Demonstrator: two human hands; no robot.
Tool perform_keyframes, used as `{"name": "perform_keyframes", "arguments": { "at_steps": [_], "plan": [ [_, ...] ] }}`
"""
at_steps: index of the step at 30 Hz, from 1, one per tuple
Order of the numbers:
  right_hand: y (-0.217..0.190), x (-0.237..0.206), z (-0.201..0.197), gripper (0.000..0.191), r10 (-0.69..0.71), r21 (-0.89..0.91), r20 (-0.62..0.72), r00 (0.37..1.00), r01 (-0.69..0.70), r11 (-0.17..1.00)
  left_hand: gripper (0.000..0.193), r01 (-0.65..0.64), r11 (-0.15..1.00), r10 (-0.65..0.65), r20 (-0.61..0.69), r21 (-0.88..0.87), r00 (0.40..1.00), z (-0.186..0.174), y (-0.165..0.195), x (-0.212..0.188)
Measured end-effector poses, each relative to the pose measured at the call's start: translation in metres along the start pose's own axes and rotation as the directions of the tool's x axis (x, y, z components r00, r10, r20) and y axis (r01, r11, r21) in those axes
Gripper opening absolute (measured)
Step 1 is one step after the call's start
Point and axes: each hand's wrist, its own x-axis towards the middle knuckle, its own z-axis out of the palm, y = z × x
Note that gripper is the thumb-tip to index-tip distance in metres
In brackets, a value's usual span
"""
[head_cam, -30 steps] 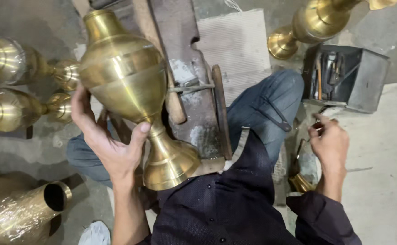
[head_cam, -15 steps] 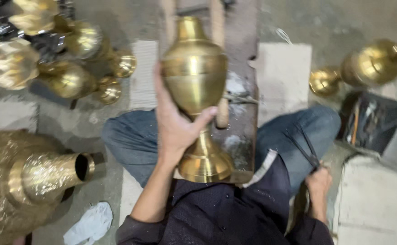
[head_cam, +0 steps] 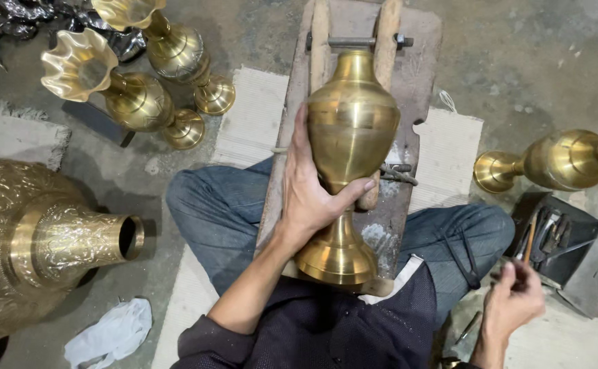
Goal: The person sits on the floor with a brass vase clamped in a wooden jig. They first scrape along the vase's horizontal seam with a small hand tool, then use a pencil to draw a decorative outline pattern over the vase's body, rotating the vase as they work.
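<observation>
My left hand point(head_cam: 309, 198) grips a plain brass vase point(head_cam: 352, 130) at its narrow waist, thumb across the front and fingers behind. The vase points away from me, its round foot point(head_cam: 336, 258) near my lap and its neck over a wooden clamp board point(head_cam: 408, 61) with a threaded bolt across the top. My right hand point(head_cam: 514, 304) hovers at the lower right beside a dark metal tool box point(head_cam: 582, 273). Its fingers are curled together, and I cannot tell whether they pinch something thin.
Two fluted brass vases point(head_cam: 135, 102) point(head_cam: 176, 48) lie at the upper left. A large engraved brass vessel point(head_cam: 46, 239) fills the left edge, with a white cloth point(head_cam: 107, 335) below it. Another brass vase point(head_cam: 559, 160) lies on its side at the right. My crossed legs rest on pale mats.
The view has swung so the vase now sits centred over the wooden board. My left hand keeps its hold on the waist. My right hand stays low by the tool box.
</observation>
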Motion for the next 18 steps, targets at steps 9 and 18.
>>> {"name": "perform_keyframes", "arguments": {
  "at_steps": [9,18],
  "plan": [
    [-0.045,-0.002,0.021,0.057,-0.121,-0.578,0.322,0.939,0.296,0.761,0.133,-0.038,0.999,0.037,-0.005,-0.025,0.999,0.001,0.0,-0.001],
    [-0.014,0.003,0.012,0.037,0.054,0.44,0.311,0.949,-0.195,0.876,0.132,-0.047,0.997,0.047,0.007,-0.058,0.999,0.001,-0.002,-0.002]
  ]
}}
